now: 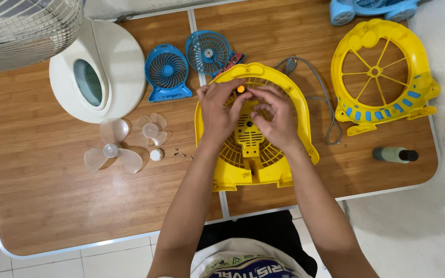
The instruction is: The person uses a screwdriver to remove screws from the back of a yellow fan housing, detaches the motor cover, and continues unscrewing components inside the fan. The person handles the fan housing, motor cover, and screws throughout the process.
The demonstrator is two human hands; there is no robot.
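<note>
head view, hands: both are working on top of the yellow fan housing (256, 135), which is lying flat on the desk (52, 195) so its grille side is facing up and it isn't rocking around.
left hand (218, 110): grip is pinching in toward the small orange knob (241, 89) near the top of the housing, fingers curled, thumb tucked; looks like it's steadying that spot.
right hand (275, 117): fingers are bunching together just beside the orange knob, pressing on the middle of the grille; can't tell if anything tiny is sitting between the fingertips.
yellow front frame (382, 77): sitting well apart on the right, probably parked out of the way.
clear blades (113, 152): the big one and a smaller one are lying near each other on the left, with a white cap (156, 154) and a few tiny screws (180, 152) grouped just beside them, so loose bits are staying together.
blue mini fan parts (167, 72): lying above the housing, near a grey cable (320, 98).
white fan base (99, 72): taking up the top left corner.
small bottle (395, 154): lying on its side at the right edge.
</note>
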